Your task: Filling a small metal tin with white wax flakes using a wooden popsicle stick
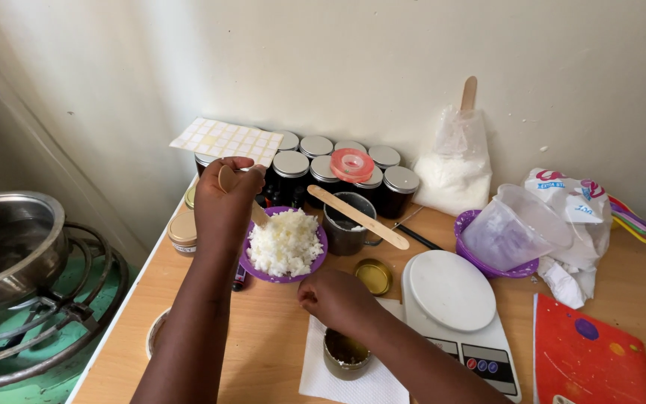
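Note:
My left hand (222, 200) is shut on a wooden spoon (227, 178), its bowl end dipping into the white flakes (285, 241) heaped in a purple bowl (319, 258). My right hand (336, 298) rests with closed fingers just in front of that bowl, above a small dark glass jar (346, 354) standing on a white paper napkin (315, 370). Whether the right hand pinches anything is hidden.
Several dark lidded jars (338, 168) stand at the back. A metal cup (347, 228) carries a wooden stick. A gold lid (374, 276), white scale (454, 299), bag of flakes (454, 168), plastic jug in a purple bowl (514, 224), red booklet (588, 355). Pot on a burner (9, 247) at left.

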